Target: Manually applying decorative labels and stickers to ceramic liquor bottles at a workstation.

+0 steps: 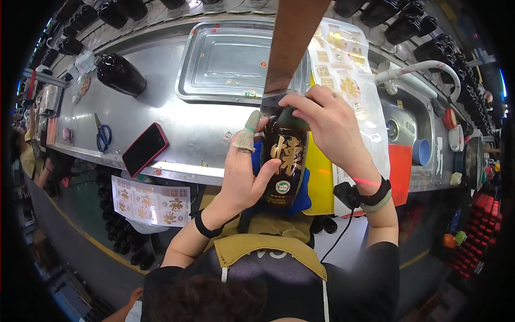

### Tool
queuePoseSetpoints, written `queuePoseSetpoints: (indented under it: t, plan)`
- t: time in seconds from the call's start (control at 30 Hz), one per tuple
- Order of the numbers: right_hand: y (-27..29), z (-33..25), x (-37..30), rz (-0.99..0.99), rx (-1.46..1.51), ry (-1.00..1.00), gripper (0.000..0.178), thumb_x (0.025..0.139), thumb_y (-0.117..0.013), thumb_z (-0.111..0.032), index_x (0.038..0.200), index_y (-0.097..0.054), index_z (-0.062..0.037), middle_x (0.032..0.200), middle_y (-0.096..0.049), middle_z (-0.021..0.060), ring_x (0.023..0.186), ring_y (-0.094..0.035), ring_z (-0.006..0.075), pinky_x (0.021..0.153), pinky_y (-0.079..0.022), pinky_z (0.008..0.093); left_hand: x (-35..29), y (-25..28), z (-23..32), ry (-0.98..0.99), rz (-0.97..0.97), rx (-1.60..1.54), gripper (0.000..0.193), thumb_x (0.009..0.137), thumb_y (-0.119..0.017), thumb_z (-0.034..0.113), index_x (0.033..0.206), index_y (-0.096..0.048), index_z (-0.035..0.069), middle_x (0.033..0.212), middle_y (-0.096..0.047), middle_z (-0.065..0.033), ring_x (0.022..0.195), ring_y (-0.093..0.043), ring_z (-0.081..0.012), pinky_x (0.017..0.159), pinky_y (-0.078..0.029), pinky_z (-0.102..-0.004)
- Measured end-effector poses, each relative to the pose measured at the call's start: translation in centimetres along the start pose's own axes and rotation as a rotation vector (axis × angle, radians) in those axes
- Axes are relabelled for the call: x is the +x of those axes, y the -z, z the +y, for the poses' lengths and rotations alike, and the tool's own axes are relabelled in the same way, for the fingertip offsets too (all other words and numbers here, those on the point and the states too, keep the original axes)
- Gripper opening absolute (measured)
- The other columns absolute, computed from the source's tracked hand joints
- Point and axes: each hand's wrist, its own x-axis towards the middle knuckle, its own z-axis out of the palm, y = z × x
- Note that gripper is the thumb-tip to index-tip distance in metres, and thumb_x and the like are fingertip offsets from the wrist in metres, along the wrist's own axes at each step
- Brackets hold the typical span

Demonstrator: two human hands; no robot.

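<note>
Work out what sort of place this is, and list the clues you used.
Probably a bottle-decorating workshop: many dark bottles stand beyond the metal workbench, a sheet of gold designs lies on it, and the bottle in hand carries a similar gold design.

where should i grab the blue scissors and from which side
Likely by the blue handles, from the near side: the scissors lie flat with the handles toward you and the blades pointing away.
</note>
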Motion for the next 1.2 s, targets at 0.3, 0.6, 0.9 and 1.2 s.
queuePoseSetpoints:
  t: [0.3,0.6,0.9,1.2]
  plan:
    - [1.7,-0.2,3.3,-0.222,-0.085,0.252,0.027,0.078,-0.065,-0.007,0.103,-0.071,-0.015,0.093,-0.06,0.0051,0.091,-0.062,0.0257,0.079,-0.048,0.0384,1.4,0.3,-0.7,0.083,0.032,-0.31,0.066,0.108,-0.039,0.039,0.155,-0.028,-0.006,0.137,-0.054,-0.02,0.116,-0.059,-0.0259,0.101,-0.048,-0.0384]
    - [0.4,1.3,-0.5,0.211,0.796,-0.608,0.025,0.104,-0.052,-0.011,0.128,-0.05,-0.004,0.085,-0.054,-0.0015,0.079,-0.053,0.0069,0.068,-0.044,0.0246,4.6,-0.6,-1.0,0.585,-0.174,-0.716,0.058,0.112,-0.031,0.044,0.146,-0.046,-0.001,0.136,-0.06,-0.0138,0.123,-0.06,-0.0194,0.101,-0.049,-0.034]
    - [-4.9,-0.1,-3.7,0.188,1.201,-0.832,0.026,0.093,-0.075,-0.011,0.112,-0.058,-0.0029,0.083,-0.045,-0.0068,0.077,-0.045,0.0022,0.068,-0.039,0.0183,5.1,-1.4,-0.4,0.683,-0.11,-0.849,0.044,0.106,-0.058,0.029,0.139,-0.052,0.001,0.127,-0.062,-0.008,0.116,-0.059,-0.013,0.1,-0.048,-0.0299]
    - [-4.3,-0.7,-3.1,0.189,1.154,-0.892,0.025,0.09,-0.079,-0.013,0.1,-0.057,-0.0062,0.082,-0.05,-0.0065,0.075,-0.046,0.001,0.067,-0.039,0.0172,5.0,-1.4,-0.6,0.656,-0.126,-0.849,0.045,0.108,-0.054,0.028,0.143,-0.047,0.0,0.133,-0.059,-0.0085,0.122,-0.055,-0.0131,0.105,-0.044,-0.0303]
